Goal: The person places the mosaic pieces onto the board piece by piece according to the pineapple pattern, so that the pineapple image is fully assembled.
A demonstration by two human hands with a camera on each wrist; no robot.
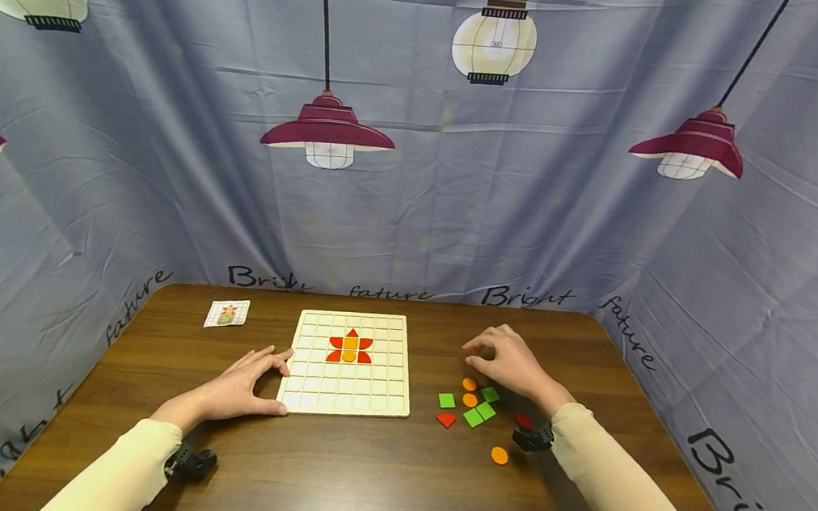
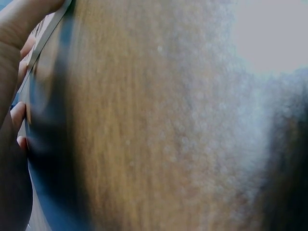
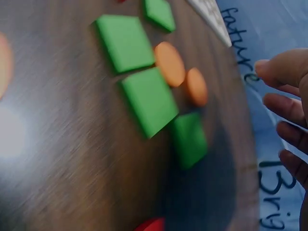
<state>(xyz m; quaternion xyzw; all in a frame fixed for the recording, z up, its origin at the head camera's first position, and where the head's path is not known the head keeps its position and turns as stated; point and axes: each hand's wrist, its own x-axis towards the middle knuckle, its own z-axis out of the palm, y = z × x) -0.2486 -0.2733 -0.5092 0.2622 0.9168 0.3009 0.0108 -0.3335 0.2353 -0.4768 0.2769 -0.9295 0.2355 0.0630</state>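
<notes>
A cream grid board [image 1: 378, 399] lies on the table with a small figure on it: a red triangle [image 1: 353, 333] on top, an orange square [image 1: 350, 344], an orange disc [image 1: 349, 357] and red petal-like pieces [image 1: 365, 358] at the sides. My left hand [image 1: 240, 384] touches the board's left edge, thumb by the near corner and fingers further up. Over the table to the right of the board, my right hand [image 1: 512, 364] hovers with loosely bent fingers, holding nothing. Several green squares [image 3: 149, 101] and orange discs [image 3: 169, 64] lie below it.
A small picture card [image 1: 227, 313] lies at the back left of the wooden table [image 1: 331, 476]. One orange disc [image 1: 499, 456] sits nearer the front, and red pieces [image 1: 446, 419] lie among the loose ones. A patterned curtain [image 1: 411, 231] closes off the back and sides.
</notes>
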